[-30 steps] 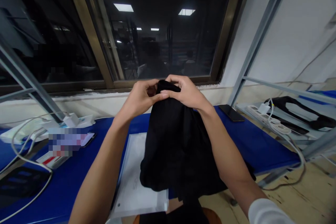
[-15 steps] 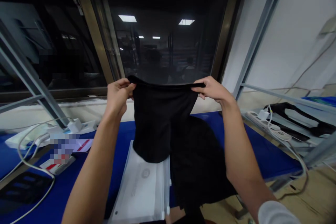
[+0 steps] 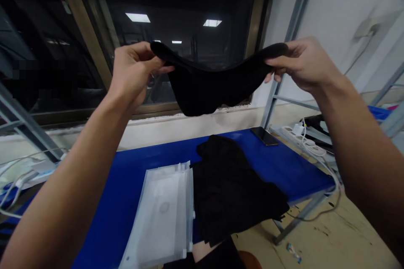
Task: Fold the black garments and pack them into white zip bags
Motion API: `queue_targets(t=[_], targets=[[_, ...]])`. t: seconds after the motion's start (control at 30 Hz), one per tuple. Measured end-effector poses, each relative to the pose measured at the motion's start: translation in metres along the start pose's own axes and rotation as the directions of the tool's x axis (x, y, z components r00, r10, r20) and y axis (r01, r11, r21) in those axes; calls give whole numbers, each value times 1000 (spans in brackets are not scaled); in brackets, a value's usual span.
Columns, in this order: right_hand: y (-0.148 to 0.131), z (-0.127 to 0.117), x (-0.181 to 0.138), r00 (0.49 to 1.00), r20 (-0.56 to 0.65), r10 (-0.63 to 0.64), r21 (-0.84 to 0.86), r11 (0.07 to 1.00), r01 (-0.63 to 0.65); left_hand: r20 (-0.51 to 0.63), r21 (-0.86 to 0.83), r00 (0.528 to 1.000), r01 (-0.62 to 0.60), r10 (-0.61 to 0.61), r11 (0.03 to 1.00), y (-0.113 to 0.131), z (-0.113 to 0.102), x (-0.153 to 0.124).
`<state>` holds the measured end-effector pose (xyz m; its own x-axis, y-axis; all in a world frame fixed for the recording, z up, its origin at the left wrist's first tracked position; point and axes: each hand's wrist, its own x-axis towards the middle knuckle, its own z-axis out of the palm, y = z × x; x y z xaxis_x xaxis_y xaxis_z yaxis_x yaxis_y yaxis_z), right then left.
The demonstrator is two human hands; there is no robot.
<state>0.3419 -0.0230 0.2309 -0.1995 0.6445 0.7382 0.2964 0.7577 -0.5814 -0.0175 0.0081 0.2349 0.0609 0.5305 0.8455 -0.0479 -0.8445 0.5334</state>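
Note:
A black garment (image 3: 211, 88) hangs in the air above the table, its top edge stretched wide and sagging in the middle. My left hand (image 3: 134, 67) pinches one end of that edge between thumb and fingers. At the other end, my right hand (image 3: 306, 65) grips the same edge. Below lies a loose pile of black garments (image 3: 233, 189), overlapping the table's near edge. Beside the pile, to its left, is a stack of clear zip bags (image 3: 160, 214) with a round mark on the top one. Neither hand touches the pile or the bags.
The blue table (image 3: 126, 172) stands against a wall under a dark window (image 3: 176, 4). A phone (image 3: 265, 136) lies near its back right corner. Power strips with white cables (image 3: 311, 147) sit at the right, and more cables at the left. Metal posts (image 3: 284, 54) flank the table.
Both hands have risen with the black garment and moved farther apart, stretching its edge. It now hangs clear of the bags and pile. My view has turned slightly right, showing the phone.

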Motion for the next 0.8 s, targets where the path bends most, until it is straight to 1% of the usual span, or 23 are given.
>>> queue_targets(t=[0.03,0.07,0.1,0.13,0.17,0.2,0.23,0.27,0.33,0.4,0.47,0.5,0.57,0.63,0.7,0.77,0.8], targets=[[-9,0,-6,993,118,3,29,1000,-7,-24,-16,1000,10,-11,1000,4,6,2],[-17,3,-9,968,252,0,68,997,-18,-44,-38,998,32,-33,999,7,13,4],[-24,9,-11,932,363,-20,111,994,-22,-44,-61,997,66,-68,996,8,21,6],[-28,19,-11,907,416,-62,151,989,-1,-16,-84,994,104,-105,991,9,30,8],[-31,32,-9,906,410,-109,166,985,43,42,-96,989,149,-145,984,9,40,7],[-32,46,-7,925,346,-158,153,982,111,117,-99,977,189,-177,977,9,50,6],[-31,61,-5,943,274,-187,105,981,164,187,-94,963,213,-193,972,8,60,4],[-29,76,-2,953,217,-213,54,977,206,236,-81,952,219,-195,972,8,68,0],[-23,101,4,954,135,-266,-10,963,270,268,-34,947,192,-176,981,7,81,-6],[-16,115,8,951,77,-299,-34,953,302,259,20,951,171,-170,985,6,86,-11],[-9,119,11,957,5,-291,-56,955,290,274,49,941,190,-196,981,6,80,-16],[-7,117,13,961,-41,-274,-71,960,271,298,56,929,211,-218,976,7,75,-18],[-4,110,17,959,-144,-243,-108,967,229,372,87,890,251,-265,964,9,60,-24],[-4,101,19,948,-221,-228,-137,970,201,458,173,834,257,-308,951,12,45,-32],[-7,92,18,949,-230,-215,-134,973,188,545,288,762,222,-351,931,14,32,-39],[-12,86,14,966,-170,-194,-107,978,177,624,348,685,186,-375,919,15,26,-45],[-15,84,10,974,-129,-184,-89,981,173,654,334,659,190,-372,923,15,25,-47]])
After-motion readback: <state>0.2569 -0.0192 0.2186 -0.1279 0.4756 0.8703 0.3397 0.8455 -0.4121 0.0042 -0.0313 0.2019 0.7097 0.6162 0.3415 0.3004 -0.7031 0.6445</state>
